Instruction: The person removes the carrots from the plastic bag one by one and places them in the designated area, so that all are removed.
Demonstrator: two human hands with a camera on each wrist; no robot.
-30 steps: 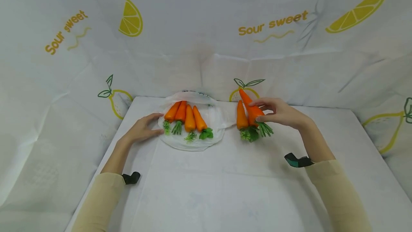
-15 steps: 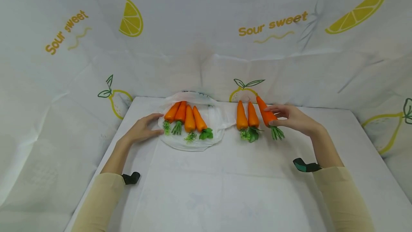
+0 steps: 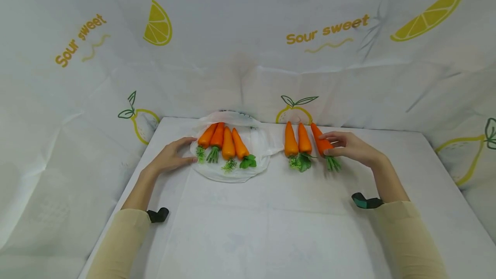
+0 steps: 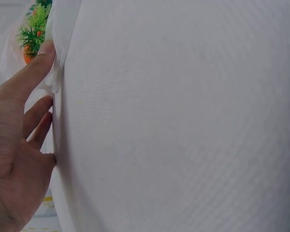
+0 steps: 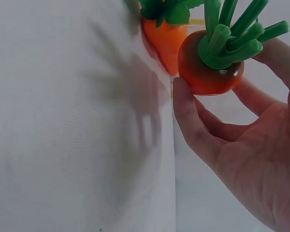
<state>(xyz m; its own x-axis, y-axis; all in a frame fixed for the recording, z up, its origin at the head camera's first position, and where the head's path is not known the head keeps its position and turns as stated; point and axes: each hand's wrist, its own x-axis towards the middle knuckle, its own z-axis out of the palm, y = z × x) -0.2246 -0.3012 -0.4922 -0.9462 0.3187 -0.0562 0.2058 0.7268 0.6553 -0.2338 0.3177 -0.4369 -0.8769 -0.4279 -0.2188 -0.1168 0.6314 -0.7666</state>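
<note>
My right hand (image 3: 354, 147) holds an orange toy carrot (image 3: 321, 140) with stubby green stems, pinched between thumb and fingers. In the right wrist view its glossy top (image 5: 210, 79) faces the camera, and its shadow falls apart from it on the table. Just left of it lie two more carrots, one with round green leaves (image 3: 304, 139) and one with a feathery tuft (image 3: 290, 139). On the other side, my left hand (image 3: 170, 156) rests at the left edge of a white plastic bag (image 3: 217, 173), thumb and fingers spread apart. Several carrots (image 3: 228, 143) lie on the bag, side by side.
A white cloth covers the table (image 3: 248, 227). Behind it rises a white curtain (image 3: 232, 55) printed with lemons and lettering. The bag's handle end reaches rightward toward the two loose carrots.
My right hand has carried the stubby-stemmed carrot rightward, from over the two loose carrots to their right side, then lowered it slightly. The left hand and the bag have stayed put.
</note>
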